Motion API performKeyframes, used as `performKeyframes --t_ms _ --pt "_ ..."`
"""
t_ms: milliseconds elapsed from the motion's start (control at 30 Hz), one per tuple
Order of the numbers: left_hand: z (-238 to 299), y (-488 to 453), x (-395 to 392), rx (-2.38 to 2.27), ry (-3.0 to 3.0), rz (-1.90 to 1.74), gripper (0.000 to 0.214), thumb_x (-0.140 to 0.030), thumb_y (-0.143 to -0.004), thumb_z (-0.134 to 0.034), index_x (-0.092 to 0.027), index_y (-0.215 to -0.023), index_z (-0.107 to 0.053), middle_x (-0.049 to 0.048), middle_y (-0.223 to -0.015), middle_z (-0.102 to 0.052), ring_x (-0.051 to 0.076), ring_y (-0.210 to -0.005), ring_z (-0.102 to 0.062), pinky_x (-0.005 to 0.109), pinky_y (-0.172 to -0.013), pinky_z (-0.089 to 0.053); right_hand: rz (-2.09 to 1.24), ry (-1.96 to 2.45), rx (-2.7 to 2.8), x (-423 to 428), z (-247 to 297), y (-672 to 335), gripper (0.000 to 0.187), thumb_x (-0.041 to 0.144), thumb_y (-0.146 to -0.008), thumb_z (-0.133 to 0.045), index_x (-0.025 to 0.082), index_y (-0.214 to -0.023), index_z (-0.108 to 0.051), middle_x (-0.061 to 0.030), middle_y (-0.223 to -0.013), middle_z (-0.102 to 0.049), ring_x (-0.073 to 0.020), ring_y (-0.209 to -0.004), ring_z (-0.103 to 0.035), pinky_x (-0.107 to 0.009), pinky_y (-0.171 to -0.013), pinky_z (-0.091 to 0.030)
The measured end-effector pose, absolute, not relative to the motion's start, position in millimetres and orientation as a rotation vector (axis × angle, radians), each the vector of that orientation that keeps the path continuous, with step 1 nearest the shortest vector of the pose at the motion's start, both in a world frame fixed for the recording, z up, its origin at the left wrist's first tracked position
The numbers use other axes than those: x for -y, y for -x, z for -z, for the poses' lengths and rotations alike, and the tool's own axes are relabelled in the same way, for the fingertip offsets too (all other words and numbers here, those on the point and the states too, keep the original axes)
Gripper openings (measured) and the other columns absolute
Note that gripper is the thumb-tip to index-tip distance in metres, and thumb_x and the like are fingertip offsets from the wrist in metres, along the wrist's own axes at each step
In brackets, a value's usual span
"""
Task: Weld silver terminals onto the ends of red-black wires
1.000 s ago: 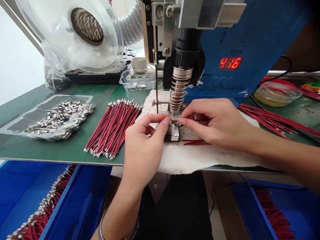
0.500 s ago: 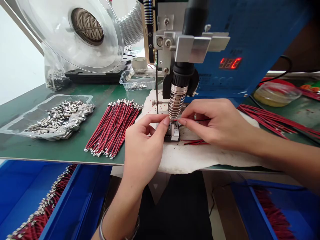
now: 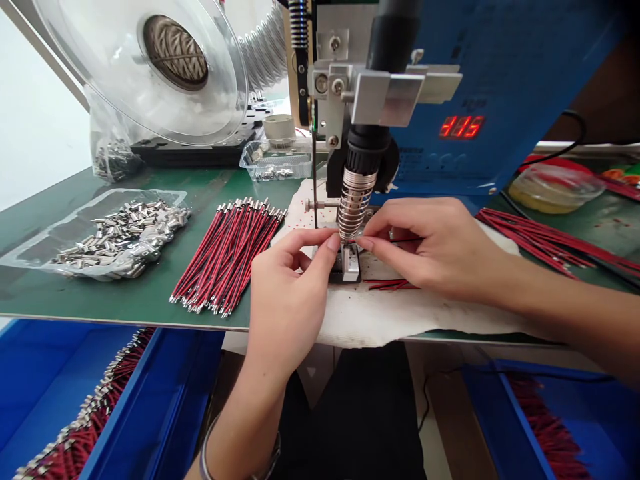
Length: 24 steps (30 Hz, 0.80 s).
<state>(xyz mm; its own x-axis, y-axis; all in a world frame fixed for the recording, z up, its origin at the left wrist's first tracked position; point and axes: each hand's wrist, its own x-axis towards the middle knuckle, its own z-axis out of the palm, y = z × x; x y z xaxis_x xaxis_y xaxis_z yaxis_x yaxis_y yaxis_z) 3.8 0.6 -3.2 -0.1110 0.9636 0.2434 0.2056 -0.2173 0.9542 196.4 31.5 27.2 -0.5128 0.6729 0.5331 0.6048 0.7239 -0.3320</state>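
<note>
My left hand (image 3: 293,287) is closed in a pinch just left of the soldering iron (image 3: 357,193); what lies between its thumb and forefinger is too small and hidden to make out. On the other side, my right hand (image 3: 433,240) pinches a thin wire (image 3: 411,240), its dark length showing behind the fingers. Both sets of fingertips almost meet under the iron's coiled guard. The iron's tip points down at a small metal holding block (image 3: 351,264), and the exact contact point is hidden. A few short red and black wires (image 3: 390,285) lie below my right hand.
Left of the hands lies a bundle of red and black wires (image 3: 227,257), beside a clear tray (image 3: 30,257) of metal connectors. A blue machine (image 3: 445,167) with a red display stands behind. More wires (image 3: 530,240) lie right. Blue bins (image 3: 165,393) hold wires below the table.
My hands stay nearly still at the iron tip. The red display now shows fuller digits; the view has shifted very slightly.
</note>
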Motion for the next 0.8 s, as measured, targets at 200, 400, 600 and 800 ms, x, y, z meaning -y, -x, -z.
performKeyframes --t_ms 200,400,600,800 --pt "2.6 -4.7 0.4 -1.342 -1.468 -1.388 0.028 -0.047 -0.09 -0.071 -0.022 -0.097 -0.081 0.0015 -0.062 -0.064 0.016 -0.061 -0.058 0.026 -0.053 -0.039 -0.13 0.986 2.284 -30.8 -27.8 -197.4 0.012 0.021 -0.093 -0.063 0.023 -0.082 -0.067 -0.0004 -0.074 -0.068 -0.0157 -0.061 -0.058 -0.032 -0.059 -0.043" --pt "2.2 -4.1 1.0 -1.352 -1.47 -1.39 0.028 -0.048 -0.09 -0.071 -0.023 -0.096 -0.081 0.0018 -0.066 -0.066 0.014 -0.061 -0.058 0.025 -0.052 -0.038 -0.128 0.962 2.288 -31.0 -27.6 -197.7 0.012 0.02 -0.095 -0.063 0.021 -0.083 -0.067 -0.0001 -0.075 -0.068 -0.0141 -0.059 -0.057 -0.032 -0.061 -0.044" --pt "3.6 -3.7 0.8 -1.354 -1.461 -1.38 0.029 -0.05 -0.09 -0.071 -0.024 -0.094 -0.081 0.0011 -0.064 -0.064 0.014 -0.06 -0.057 0.025 -0.051 -0.038 -0.099 0.932 2.297 -31.2 -27.7 -198.3 0.011 0.019 -0.093 -0.065 0.02 -0.083 -0.068 0.001 -0.071 -0.065 -0.0123 -0.056 -0.053 -0.03 -0.059 -0.04" --pt "3.7 -3.3 0.8 -1.328 -1.449 -1.369 0.03 -0.051 -0.09 -0.07 -0.023 -0.097 -0.08 0.0028 -0.071 -0.069 0.015 -0.061 -0.058 0.025 -0.052 -0.04 -0.095 0.943 2.305 -32.7 -26.8 -199.1 0.01 0.022 -0.094 -0.063 0.022 -0.086 -0.069 0.0004 -0.074 -0.067 -0.0143 -0.06 -0.057 -0.031 -0.061 -0.042"
